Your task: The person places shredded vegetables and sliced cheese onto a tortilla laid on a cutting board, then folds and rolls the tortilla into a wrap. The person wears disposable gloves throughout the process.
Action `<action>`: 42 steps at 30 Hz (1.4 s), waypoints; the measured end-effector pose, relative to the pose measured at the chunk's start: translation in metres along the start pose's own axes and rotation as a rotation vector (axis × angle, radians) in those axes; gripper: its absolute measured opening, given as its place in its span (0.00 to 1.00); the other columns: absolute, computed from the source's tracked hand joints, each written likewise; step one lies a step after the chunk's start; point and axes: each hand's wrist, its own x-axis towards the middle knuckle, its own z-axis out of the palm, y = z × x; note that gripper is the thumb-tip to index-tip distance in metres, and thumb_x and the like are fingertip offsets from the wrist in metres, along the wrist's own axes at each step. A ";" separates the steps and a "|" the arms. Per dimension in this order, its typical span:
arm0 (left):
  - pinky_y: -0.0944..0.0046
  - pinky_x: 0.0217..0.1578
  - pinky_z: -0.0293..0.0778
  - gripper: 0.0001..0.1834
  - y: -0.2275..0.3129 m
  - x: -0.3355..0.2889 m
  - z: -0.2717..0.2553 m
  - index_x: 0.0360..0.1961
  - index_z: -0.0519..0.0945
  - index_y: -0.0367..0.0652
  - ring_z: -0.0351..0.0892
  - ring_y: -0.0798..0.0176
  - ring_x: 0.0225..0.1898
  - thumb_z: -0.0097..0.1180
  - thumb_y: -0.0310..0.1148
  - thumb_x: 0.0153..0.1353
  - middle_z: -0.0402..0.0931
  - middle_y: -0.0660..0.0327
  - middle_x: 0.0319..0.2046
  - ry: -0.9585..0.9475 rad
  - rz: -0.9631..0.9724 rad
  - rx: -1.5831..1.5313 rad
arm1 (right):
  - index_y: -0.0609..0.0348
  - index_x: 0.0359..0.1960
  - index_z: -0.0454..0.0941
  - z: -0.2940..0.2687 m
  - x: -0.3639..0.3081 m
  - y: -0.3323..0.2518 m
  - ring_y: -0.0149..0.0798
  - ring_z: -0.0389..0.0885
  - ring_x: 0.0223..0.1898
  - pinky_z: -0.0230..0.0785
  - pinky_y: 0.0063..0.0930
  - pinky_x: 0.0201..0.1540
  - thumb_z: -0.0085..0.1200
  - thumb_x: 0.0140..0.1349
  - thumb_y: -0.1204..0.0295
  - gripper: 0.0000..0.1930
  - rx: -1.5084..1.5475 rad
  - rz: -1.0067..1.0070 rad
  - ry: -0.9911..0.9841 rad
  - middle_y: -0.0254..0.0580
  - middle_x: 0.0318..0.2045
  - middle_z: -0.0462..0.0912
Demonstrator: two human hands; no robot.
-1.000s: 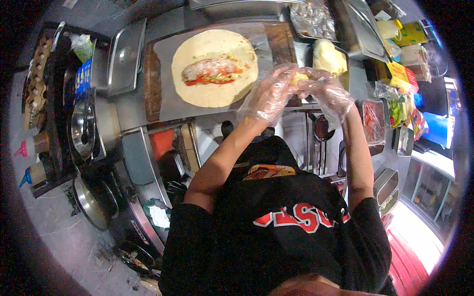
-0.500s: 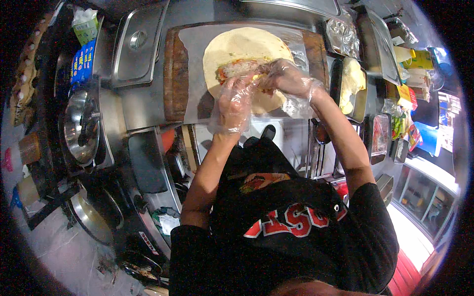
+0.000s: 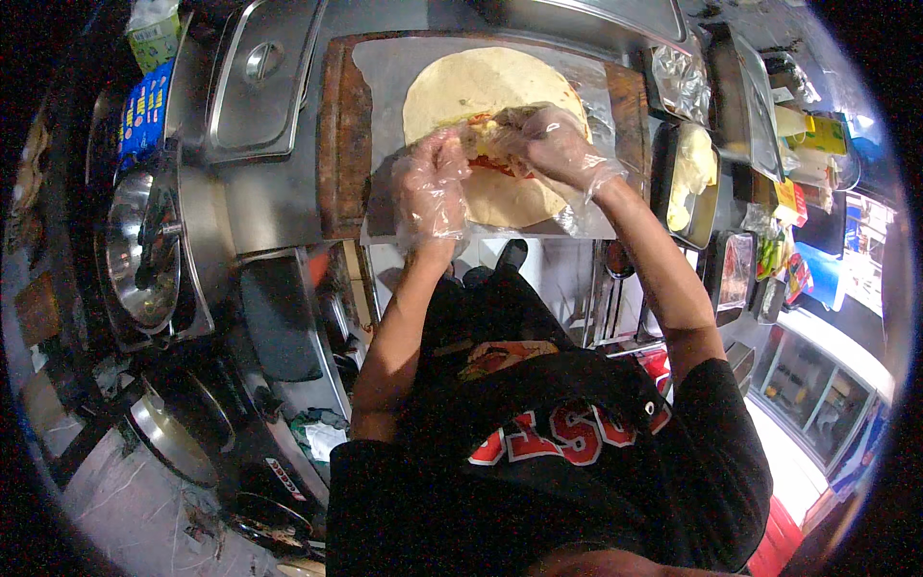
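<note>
A large round tortilla (image 3: 471, 82) lies on a sheet of white paper (image 3: 385, 72) over a wooden board (image 3: 343, 144). Across its middle runs a strip of filling (image 3: 505, 168), with red and pale bits showing; my hands cover much of it. Both hands wear clear plastic gloves. My left hand (image 3: 432, 185) is closed over the tortilla's left side, fingertips at the filling. My right hand (image 3: 556, 146) is curled above the right half, its fingers also at the filling. Small pale-yellow bits show between the fingertips, but what each hand holds is too small to name.
A lidded steel pan (image 3: 264, 77) stands left of the board, with a steel bowl (image 3: 144, 250) nearer. To the right are a tray of pale-yellow food (image 3: 692, 178) and a foil-covered container (image 3: 681, 82). Frying pans (image 3: 173, 433) sit at lower left.
My hands have moved slightly apart, the left one leftward. More red filling shows below the fingers. The whole view has shifted a little.
</note>
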 end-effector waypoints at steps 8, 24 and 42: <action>0.69 0.31 0.78 0.08 0.005 0.002 0.008 0.44 0.82 0.34 0.78 0.71 0.29 0.57 0.24 0.66 0.81 0.60 0.33 0.088 -0.048 -0.156 | 0.62 0.45 0.82 0.008 0.010 0.010 0.61 0.82 0.41 0.73 0.45 0.45 0.59 0.57 0.64 0.18 -0.126 -0.109 0.206 0.61 0.37 0.84; 0.75 0.19 0.71 0.10 -0.018 0.015 0.008 0.46 0.81 0.37 0.73 0.75 0.22 0.63 0.26 0.63 0.81 0.61 0.34 0.064 -0.137 -0.287 | 0.64 0.38 0.84 0.029 0.019 -0.001 0.52 0.85 0.32 0.76 0.39 0.39 0.61 0.60 0.62 0.16 -0.118 -0.046 0.244 0.59 0.31 0.84; 0.66 0.36 0.77 0.15 -0.002 0.002 0.013 0.49 0.83 0.40 0.82 0.67 0.32 0.64 0.28 0.61 0.85 0.58 0.37 0.087 0.049 0.180 | 0.62 0.38 0.84 0.025 0.025 0.014 0.48 0.85 0.31 0.76 0.35 0.38 0.58 0.61 0.61 0.15 -0.254 -0.091 0.195 0.53 0.31 0.85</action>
